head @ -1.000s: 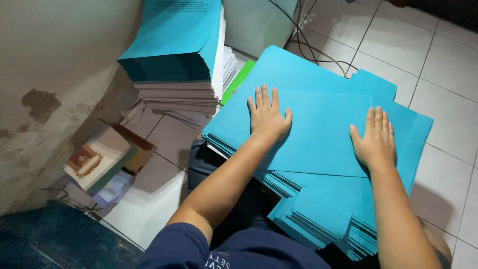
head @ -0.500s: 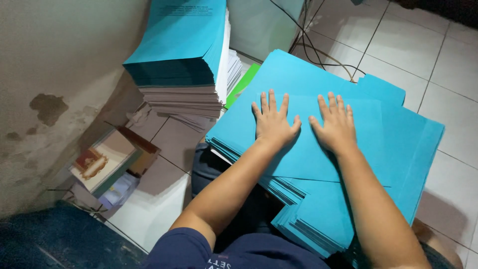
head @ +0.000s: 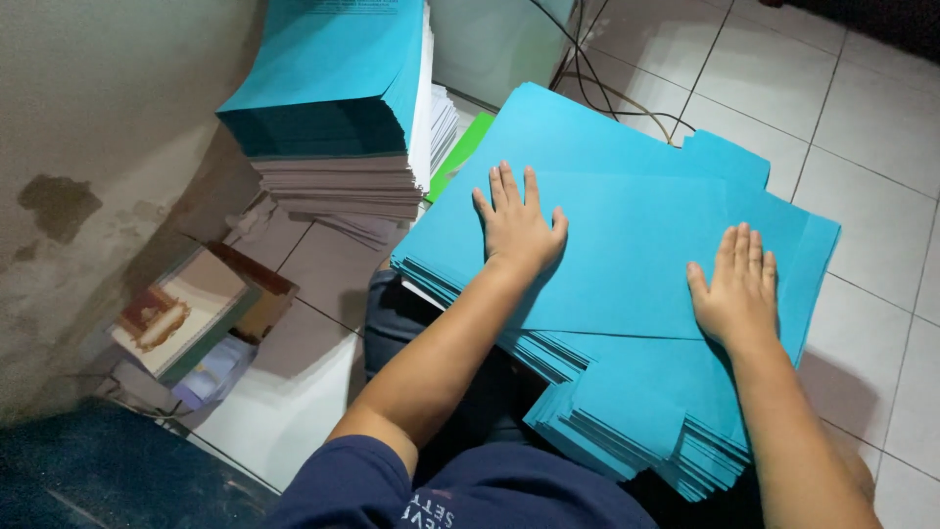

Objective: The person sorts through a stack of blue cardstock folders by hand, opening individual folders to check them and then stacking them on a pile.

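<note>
Left hand: the left hand [head: 517, 223] lies flat, palm down, fingers spread, on the top sheet of the blue paper pile [head: 627, 245], near its upper left part
Right hand: the right hand [head: 736, 290] lies flat as well, fingers close together and pointing away from the person, on the right part of the same top sheet, close to its lower edge
Hands to each other: well apart, each pressing on the sheet, neither one closed around anything
Blue paper pile: a thick, fanned stack of turquoise sheets resting across the person's lap, its lower layers stepping out towards the near right corner
Second stack: a tall stack [head: 338, 108] of the same turquoise sheets over greyish white paper stands on the floor to the left, just beside the lap pile
Green sheet: a bright green edge [head: 458, 157] shows between the two stacks
Box: an open cardboard box [head: 201, 313] with printed items sits by the stained wall [head: 88, 147] at lower left
Floor: pale tiles [head: 862, 108], with dark cables [head: 627, 98] running behind the pile
Clothing: a dark blue short sleeve [head: 362, 485] on the left arm
</note>
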